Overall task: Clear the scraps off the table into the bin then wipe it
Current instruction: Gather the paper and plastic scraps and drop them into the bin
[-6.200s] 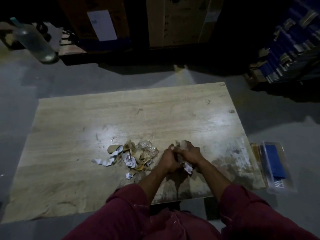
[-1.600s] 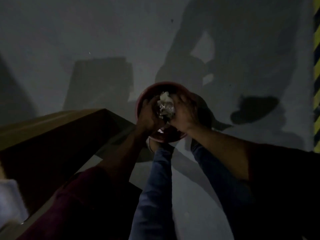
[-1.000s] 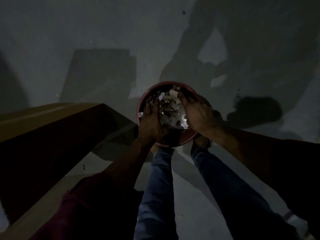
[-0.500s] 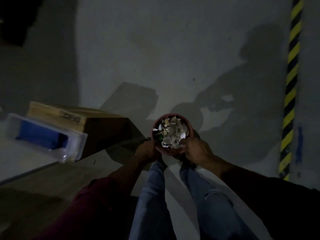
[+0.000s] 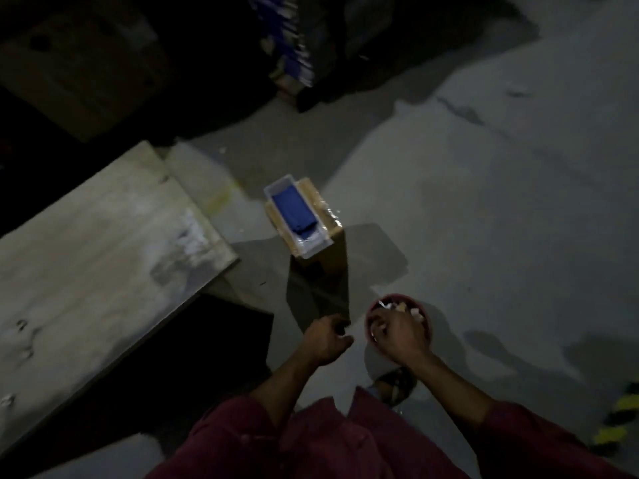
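Head | hands [image 5: 363, 335] withdrawn from bin [image 5: 423, 311] | table [image 5: 103, 257] back in view

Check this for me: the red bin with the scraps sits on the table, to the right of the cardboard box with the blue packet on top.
Wrong in one respect. The head view shows the red bin standing on the grey floor, not on the table. The rest holds: it has scraps in it and sits to the right of the cardboard box, which carries the blue packet on top.
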A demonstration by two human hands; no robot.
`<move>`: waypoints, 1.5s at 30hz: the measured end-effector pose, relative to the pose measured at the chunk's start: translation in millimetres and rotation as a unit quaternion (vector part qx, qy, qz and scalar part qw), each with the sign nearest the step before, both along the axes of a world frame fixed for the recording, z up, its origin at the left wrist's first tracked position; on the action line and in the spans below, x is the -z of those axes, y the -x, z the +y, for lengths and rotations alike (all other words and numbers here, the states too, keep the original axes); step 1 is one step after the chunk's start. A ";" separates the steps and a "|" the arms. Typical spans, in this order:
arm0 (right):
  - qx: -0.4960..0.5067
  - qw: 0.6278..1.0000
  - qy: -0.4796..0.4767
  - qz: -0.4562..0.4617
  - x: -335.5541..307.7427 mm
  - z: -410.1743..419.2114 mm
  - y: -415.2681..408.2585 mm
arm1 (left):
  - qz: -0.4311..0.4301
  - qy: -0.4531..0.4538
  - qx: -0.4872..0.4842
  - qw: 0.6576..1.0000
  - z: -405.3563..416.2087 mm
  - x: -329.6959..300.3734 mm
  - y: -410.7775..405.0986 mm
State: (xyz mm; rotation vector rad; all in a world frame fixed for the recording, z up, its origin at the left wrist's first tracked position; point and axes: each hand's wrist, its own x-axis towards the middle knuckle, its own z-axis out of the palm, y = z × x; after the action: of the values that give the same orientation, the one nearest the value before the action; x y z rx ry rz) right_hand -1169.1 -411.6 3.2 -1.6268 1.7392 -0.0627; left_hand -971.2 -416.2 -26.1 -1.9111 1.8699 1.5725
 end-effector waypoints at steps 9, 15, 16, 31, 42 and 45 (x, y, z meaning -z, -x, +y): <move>-0.188 0.981 0.037 -0.029 -26.1 19.3 -221.4 | -0.013 0.110 -0.215 0.970 79.7 -46.5 -220.0; -0.222 0.969 0.057 -0.088 -39.9 42.4 -380.1 | -0.016 0.142 -0.340 0.929 150.2 -60.2 -379.6; -0.233 0.967 0.055 -0.091 -44.4 45.5 -402.4 | -0.021 0.143 -0.367 0.919 162.2 -61.6 -402.3; -0.370 0.922 0.028 -0.113 -29.8 24.5 -661.5 | -0.059 0.105 -0.661 0.741 230.1 -38.2 -624.5; -0.417 0.907 0.039 -0.046 7.2 -58.1 -847.4 | -0.071 0.054 -0.635 0.767 185.5 9.5 -730.8; -0.431 0.901 0.035 -0.026 10.9 -75.3 -883.6 | -0.091 0.069 -0.593 0.797 180.4 14.6 -740.5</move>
State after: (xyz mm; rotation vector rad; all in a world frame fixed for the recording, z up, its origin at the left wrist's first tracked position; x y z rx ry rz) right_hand -285.5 -487.0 -7.7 -2.2803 0.8526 0.2543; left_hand -230.7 -235.8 -40.7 -3.4388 0.5675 1.2218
